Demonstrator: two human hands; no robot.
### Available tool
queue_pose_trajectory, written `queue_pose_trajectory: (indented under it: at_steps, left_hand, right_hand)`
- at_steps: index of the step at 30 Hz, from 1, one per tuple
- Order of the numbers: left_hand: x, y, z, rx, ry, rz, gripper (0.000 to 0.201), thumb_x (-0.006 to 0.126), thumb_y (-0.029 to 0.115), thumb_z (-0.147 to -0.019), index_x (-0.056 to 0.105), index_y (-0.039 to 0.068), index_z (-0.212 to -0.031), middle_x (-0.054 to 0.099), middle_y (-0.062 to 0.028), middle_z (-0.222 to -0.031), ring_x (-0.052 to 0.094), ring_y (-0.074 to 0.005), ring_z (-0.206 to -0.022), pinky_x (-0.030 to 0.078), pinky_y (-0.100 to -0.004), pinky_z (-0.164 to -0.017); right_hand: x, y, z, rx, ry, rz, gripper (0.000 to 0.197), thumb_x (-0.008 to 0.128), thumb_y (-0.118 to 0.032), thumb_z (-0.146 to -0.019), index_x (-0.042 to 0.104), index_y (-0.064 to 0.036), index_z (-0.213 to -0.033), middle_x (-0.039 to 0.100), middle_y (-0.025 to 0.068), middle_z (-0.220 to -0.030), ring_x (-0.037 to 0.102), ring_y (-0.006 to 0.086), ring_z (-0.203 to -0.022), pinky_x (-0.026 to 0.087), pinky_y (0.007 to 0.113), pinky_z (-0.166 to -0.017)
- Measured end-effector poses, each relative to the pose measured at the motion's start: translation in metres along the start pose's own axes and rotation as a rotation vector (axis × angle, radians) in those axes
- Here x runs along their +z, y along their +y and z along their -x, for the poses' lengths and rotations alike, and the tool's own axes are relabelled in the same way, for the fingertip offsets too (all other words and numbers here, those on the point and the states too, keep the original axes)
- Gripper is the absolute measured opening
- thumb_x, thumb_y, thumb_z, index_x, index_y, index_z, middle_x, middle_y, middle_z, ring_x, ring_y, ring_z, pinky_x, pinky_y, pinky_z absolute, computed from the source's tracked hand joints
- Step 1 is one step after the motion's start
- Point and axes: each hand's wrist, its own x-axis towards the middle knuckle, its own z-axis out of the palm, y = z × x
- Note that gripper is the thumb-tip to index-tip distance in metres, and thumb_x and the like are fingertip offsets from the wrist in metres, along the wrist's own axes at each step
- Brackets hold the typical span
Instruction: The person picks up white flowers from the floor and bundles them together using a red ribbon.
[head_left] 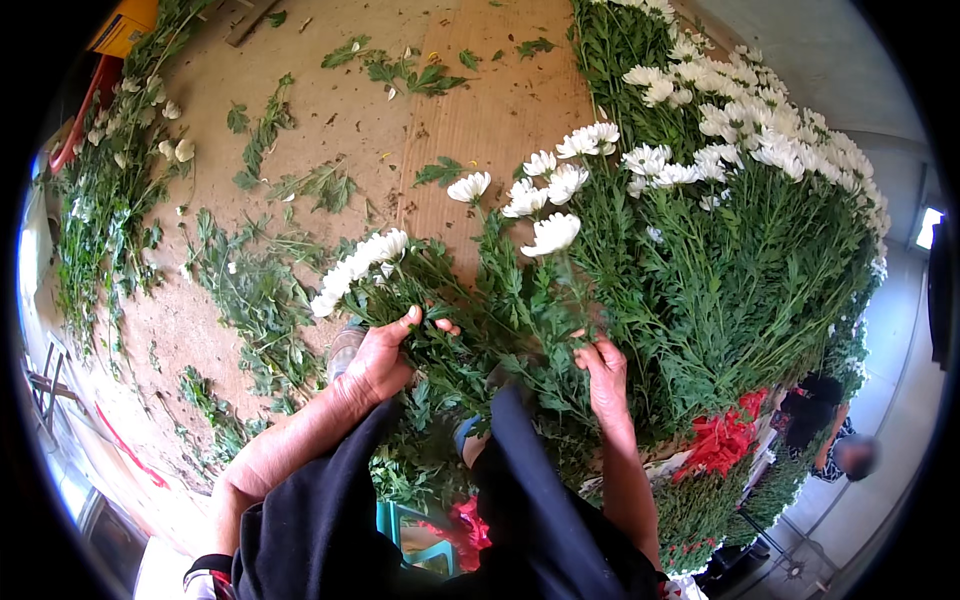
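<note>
My left hand [384,358] is wrapped round a small bunch of white chrysanthemums [362,268], whose heads lean up and to the left above my thumb. To the right, my right hand [604,374] has its fingertips pinched together at a leafy chrysanthemum stem [568,290], which is a little blurred. A single white flower head [551,235] stands above that stem. Just beyond it, more loose white chrysanthemums [566,184] lie with their heads pointing away from me. Green leaves hide the lower stems between my two hands.
A large pile of white chrysanthemums [745,240] fills the right side. Stripped leaves [262,305] litter the brown floor [340,110], and wilted stems [110,230] lie at far left. Red wrapping [722,440] and another person [815,420] show at lower right. A green stool [430,555] is below me.
</note>
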Motion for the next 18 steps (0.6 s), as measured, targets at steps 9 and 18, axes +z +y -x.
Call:
queue_pose_trajectory:
  at_steps: [9,18]
  left_hand:
    - [0.020,-0.002,0.002,-0.054,0.022,0.000,0.027,0.058,0.028,-0.098,0.057,0.004,-0.110,0.068,-0.0133,-0.105,0.064,-0.0297,-0.105,0.048,-0.0460,-0.100]
    - [0.028,-0.001,-0.002,-0.038,-0.075,0.010,0.030,0.053,0.024,-0.100,0.059,0.001,-0.119,0.068,-0.0134,-0.108,0.064,-0.0258,-0.104,0.049,-0.0437,-0.097]
  right_hand:
    - [-0.020,-0.013,0.017,0.199,-0.295,-0.308,0.033,0.054,-0.030,-0.096,0.063,0.0013,-0.100,0.056,0.0001,-0.073,0.050,0.0112,-0.066,0.039,0.026,-0.063]
    - [0.036,-0.079,0.032,-0.004,-0.229,0.310,0.014,0.060,-0.004,-0.092,0.071,0.0020,-0.098,0.063,0.0037,-0.082,0.058,0.0072,-0.063,0.047,0.021,-0.057]
